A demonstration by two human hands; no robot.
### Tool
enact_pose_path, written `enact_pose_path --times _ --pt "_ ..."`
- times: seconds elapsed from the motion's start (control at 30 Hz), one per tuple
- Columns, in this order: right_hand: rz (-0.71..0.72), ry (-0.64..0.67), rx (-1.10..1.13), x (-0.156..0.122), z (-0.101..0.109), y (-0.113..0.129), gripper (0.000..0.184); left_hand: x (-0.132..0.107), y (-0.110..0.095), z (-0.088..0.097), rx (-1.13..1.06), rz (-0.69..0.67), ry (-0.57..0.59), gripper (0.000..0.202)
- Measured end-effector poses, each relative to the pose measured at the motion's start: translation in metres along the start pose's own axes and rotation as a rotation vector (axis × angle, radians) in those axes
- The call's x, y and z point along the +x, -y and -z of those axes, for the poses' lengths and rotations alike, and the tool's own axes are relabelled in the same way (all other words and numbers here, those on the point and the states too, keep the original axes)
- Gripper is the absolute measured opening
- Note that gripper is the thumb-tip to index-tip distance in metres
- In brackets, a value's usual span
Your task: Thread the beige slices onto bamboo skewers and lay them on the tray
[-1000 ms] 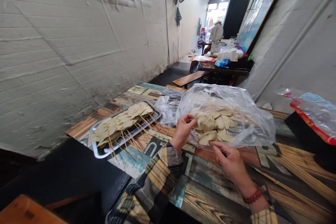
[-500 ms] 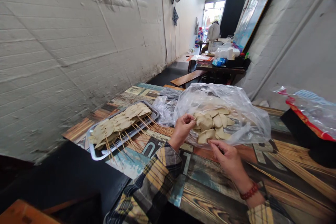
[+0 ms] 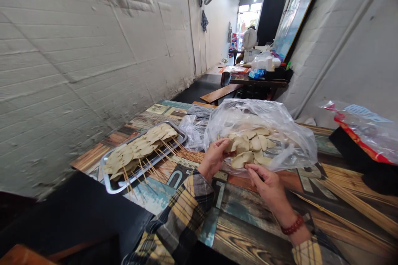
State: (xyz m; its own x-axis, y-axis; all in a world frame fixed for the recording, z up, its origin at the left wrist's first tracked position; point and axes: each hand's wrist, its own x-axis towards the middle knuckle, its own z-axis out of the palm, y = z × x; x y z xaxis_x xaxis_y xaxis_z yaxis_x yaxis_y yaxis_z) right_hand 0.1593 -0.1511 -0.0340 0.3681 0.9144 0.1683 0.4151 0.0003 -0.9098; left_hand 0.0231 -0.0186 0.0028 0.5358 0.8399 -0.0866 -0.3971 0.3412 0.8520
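Observation:
Thin, floppy beige food slices (image 3: 256, 143) lie at the mouth of a clear plastic bag (image 3: 292, 126) on the table. My left hand (image 3: 214, 158) is closed in a pinch at the edge of a slice on the pile's left side. With thumb and forefinger together, my right hand (image 3: 264, 183) grips the near edge of a front slice (image 3: 241, 159). Whether a skewer is also in my right hand, I cannot tell. Left of my hands, a metal tray (image 3: 116, 187) bears a stack of skewered slices (image 3: 141, 145), their sticks (image 3: 152, 165) jutting over its near edge.
Loose bamboo skewers (image 3: 357, 198) lie on the patterned wooden table (image 3: 248, 232) at right. Beyond them is a black container with a red-edged plastic wrapper (image 3: 367, 136). A crumpled clear bag (image 3: 193, 130) sits behind the tray. Farther back are a bench (image 3: 221, 92) and a person (image 3: 249, 39).
The view has shifted slightly. My left hand has turned a little and moved in closer on the slice at its fingers. My right hand keeps its pinch in nearly the same place.

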Motion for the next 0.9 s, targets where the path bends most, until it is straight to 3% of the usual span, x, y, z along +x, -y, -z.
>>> enact_pose_path --times 0.13,0.4,0.9 --pt "0.001 0.034 0.021 -0.002 -0.002 0.008 0.042 -0.001 0.002 -0.001 0.000 0.008 0.033 0.040" --pt "0.046 0.003 -0.150 -0.005 -0.001 0.025 0.036 0.002 -0.001 0.002 -0.022 -0.036 -0.110 0.041" --pt "0.116 -0.057 -0.215 -0.007 -0.003 0.024 0.035 0.001 0.009 -0.003 0.125 -0.075 -0.139 0.035"
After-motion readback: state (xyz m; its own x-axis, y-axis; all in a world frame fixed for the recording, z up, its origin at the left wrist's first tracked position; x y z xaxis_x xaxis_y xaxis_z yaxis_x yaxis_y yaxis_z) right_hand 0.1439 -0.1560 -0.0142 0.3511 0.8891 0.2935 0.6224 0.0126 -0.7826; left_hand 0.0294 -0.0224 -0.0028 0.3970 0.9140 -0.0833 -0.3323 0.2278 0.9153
